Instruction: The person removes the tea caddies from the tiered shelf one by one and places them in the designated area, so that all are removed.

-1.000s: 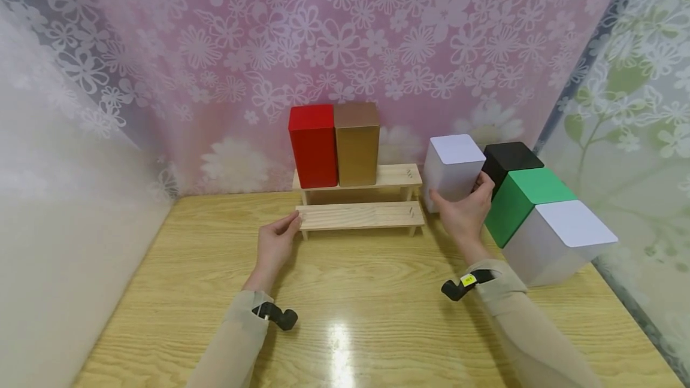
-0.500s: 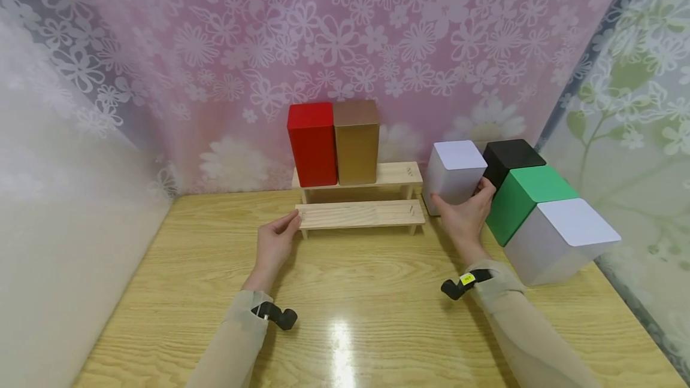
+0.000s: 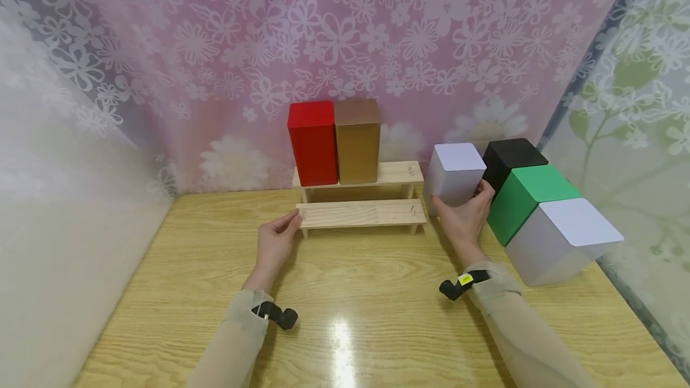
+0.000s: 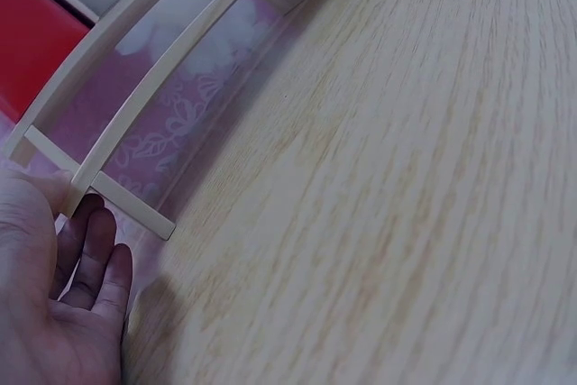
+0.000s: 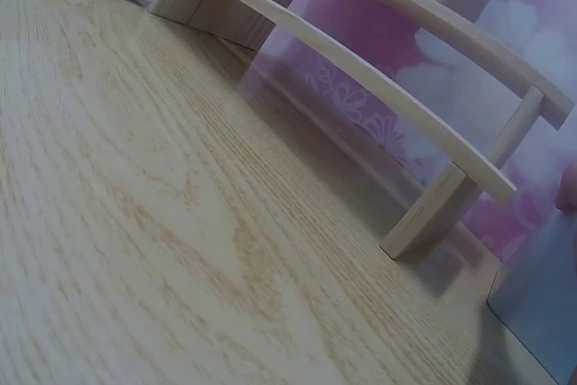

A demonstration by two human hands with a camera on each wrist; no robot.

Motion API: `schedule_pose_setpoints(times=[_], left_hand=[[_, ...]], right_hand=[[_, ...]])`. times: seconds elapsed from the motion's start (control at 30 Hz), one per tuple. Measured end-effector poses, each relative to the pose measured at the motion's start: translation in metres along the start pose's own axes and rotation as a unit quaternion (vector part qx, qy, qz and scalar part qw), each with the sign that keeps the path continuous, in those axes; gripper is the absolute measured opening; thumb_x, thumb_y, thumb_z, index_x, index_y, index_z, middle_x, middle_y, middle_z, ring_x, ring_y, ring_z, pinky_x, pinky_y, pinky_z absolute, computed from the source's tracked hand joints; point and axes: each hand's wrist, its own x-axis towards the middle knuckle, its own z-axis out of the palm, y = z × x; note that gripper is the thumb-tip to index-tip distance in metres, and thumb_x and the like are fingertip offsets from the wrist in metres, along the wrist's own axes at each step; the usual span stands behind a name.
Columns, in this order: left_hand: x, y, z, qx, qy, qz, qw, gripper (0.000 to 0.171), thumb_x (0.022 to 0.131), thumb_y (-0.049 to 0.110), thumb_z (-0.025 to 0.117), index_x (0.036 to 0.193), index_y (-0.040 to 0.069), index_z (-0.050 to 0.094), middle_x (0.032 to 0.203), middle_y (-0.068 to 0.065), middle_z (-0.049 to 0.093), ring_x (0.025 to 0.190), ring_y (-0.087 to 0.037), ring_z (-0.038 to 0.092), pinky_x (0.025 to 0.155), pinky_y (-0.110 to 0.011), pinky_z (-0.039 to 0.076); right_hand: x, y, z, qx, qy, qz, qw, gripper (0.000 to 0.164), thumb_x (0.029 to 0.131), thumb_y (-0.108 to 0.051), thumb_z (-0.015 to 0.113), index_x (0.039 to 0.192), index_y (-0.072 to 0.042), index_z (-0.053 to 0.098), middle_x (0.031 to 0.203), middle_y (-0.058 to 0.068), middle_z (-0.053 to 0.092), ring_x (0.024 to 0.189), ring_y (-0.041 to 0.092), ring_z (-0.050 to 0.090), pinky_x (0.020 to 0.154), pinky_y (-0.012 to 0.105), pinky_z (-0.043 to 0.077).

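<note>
A two-tier wooden stand (image 3: pixel 363 214) is on the table near the curtain. My left hand (image 3: pixel 274 249) pinches the left end of its lower board; in the left wrist view the thumb is above the board and the fingers curl below it. On the upper board a red box (image 3: pixel 314 151) and a gold box (image 3: pixel 358 149) stand side by side at the left. My right hand (image 3: pixel 465 217) grips a white box (image 3: pixel 455 178) upright just right of the stand, thumb on one side and fingers on the other. The right wrist view catches only part of that white box (image 5: pixel 543 290).
To the right, a black box (image 3: pixel 512 157), a green box (image 3: pixel 530 193) and another white box (image 3: pixel 571 235) stand in a slanting row close to my right hand. A pink flowered curtain (image 3: pixel 345 35) hangs behind the wooden table (image 3: pixel 345 304).
The white box in my right hand has come slightly down and toward me beside the stand. My left hand stays on the stand's end.
</note>
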Motion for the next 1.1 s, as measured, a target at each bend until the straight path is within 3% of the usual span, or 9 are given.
schedule_pose_setpoints(times=[0.4, 0.7, 1.03, 1.1], left_hand=[[0.000, 0.003, 0.000, 0.006, -0.003, -0.001, 1.0000, 0.028, 0.102, 0.024, 0.075, 0.127, 0.010, 0.079, 0.127, -0.006, 0.075, 0.121, -0.018, 0.067, 0.087, -0.017, 0.055], [-0.001, 0.000, 0.000, 0.025, 0.008, 0.002, 0.9997, 0.030, 0.102, 0.027, 0.076, 0.127, 0.011, 0.079, 0.126, -0.006, 0.075, 0.124, -0.021, 0.065, 0.089, -0.021, 0.055], [-0.002, -0.001, 0.000, 0.019, 0.003, 0.004, 0.9998, 0.030, 0.101, 0.027, 0.076, 0.127, 0.011, 0.079, 0.126, -0.007, 0.075, 0.125, -0.020, 0.065, 0.087, -0.018, 0.053], [-0.002, -0.001, -0.001, 0.019, 0.000, 0.002, 0.9998, 0.031, 0.102, 0.027, 0.076, 0.128, 0.011, 0.078, 0.127, -0.009, 0.075, 0.126, -0.022, 0.064, 0.091, -0.023, 0.054]], right_hand=[[0.002, 0.000, -0.003, -0.008, -0.006, -0.007, 1.000, 0.100, 0.073, -0.021, 0.098, 0.148, -0.004, 0.034, 0.144, 0.021, 0.045, 0.137, 0.035, 0.045, 0.116, 0.048, 0.036], [0.002, -0.023, -0.020, -0.024, -0.026, 0.003, 0.999, 0.106, 0.076, -0.027, 0.097, 0.155, -0.008, 0.029, 0.152, 0.017, 0.038, 0.140, 0.030, 0.041, 0.118, 0.042, 0.035], [0.001, -0.055, -0.040, -0.038, -0.026, -0.058, 0.997, 0.106, 0.075, -0.028, 0.098, 0.155, -0.002, 0.033, 0.154, 0.018, 0.038, 0.139, 0.033, 0.040, 0.117, 0.047, 0.036], [0.000, -0.062, -0.042, -0.038, -0.027, -0.071, 0.996, 0.106, 0.075, -0.028, 0.098, 0.155, -0.002, 0.034, 0.153, 0.020, 0.039, 0.138, 0.035, 0.041, 0.116, 0.049, 0.036]])
